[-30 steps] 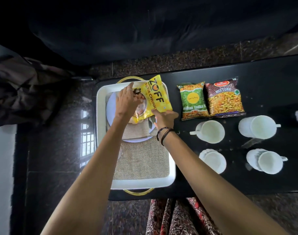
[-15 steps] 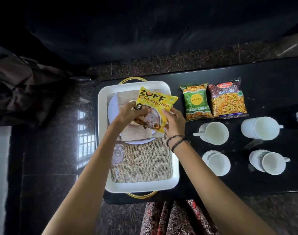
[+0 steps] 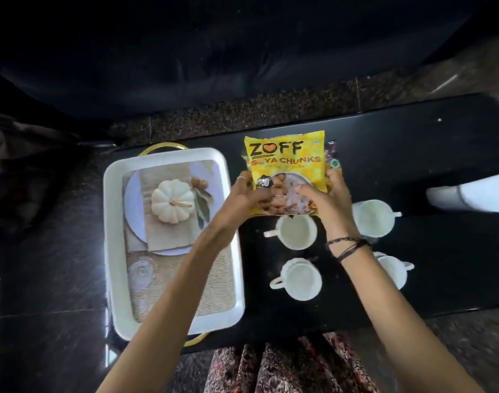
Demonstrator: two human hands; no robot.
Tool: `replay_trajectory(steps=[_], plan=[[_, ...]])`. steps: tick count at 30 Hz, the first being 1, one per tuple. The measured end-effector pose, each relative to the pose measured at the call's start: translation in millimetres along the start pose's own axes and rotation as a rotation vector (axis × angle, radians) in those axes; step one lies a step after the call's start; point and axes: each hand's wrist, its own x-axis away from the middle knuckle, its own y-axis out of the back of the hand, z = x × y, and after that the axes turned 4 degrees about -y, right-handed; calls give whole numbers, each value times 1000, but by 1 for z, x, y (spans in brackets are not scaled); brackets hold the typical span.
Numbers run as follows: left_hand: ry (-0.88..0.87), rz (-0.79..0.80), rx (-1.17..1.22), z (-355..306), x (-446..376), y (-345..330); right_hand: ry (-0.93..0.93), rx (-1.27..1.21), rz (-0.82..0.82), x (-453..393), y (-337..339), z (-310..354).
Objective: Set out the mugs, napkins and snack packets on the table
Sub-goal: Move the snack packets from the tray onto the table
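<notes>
Both hands hold a yellow ZOFF soya chunks packet (image 3: 287, 163) above the black table (image 3: 412, 154), right of the tray. My left hand (image 3: 246, 192) grips its lower left edge and my right hand (image 3: 329, 198) its lower right edge. The packet hides most of the two other snack packets; a dark strip of one (image 3: 331, 154) shows at its right edge. Several white mugs stand below the packet: one (image 3: 297, 231) under my hands, one (image 3: 300, 279) nearer me, one (image 3: 373, 218) to the right and one (image 3: 391, 272) partly behind my right wrist.
A white tray (image 3: 112, 251) with gold handles sits at the table's left end, holding a burlap mat (image 3: 211, 290), a printed pumpkin napkin (image 3: 171, 205) and a small clear glass lid (image 3: 140, 272). A blurred white object (image 3: 469, 195) lies at the far right. Patterned fabric (image 3: 285, 364) covers my lap.
The yellow packet has left the tray and moved right over the table, now covering the two other packets. The pumpkin napkin in the tray is uncovered.
</notes>
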Motion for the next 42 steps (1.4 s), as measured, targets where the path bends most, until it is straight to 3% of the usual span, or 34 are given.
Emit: replay_trajectory(steps=[5,11,16,24,29,33,38,42], plan=[[27,75,8,-3,-35,-92,42,177,-61,-30,101,16],[174,-68,-29,7,-84,-182,33,359,-110,-74,183,25],[177,-274,-179,20,-116,-217,-26,468,-132,-102,193,16],[48,-409,-541,35,-124,-220,77,730,-222,-115,170,2],[-18,-412,-706,36,-118,-222,95,858,-215,-115,172,-8],[-160,-372,-937,39,-112,-223,258,879,-197,-114,176,-11],[-78,-189,-1145,40,-113,-217,267,967,45,-110,175,-21],[-44,-102,-1222,34,-113,-215,204,974,46,-108,176,-23]])
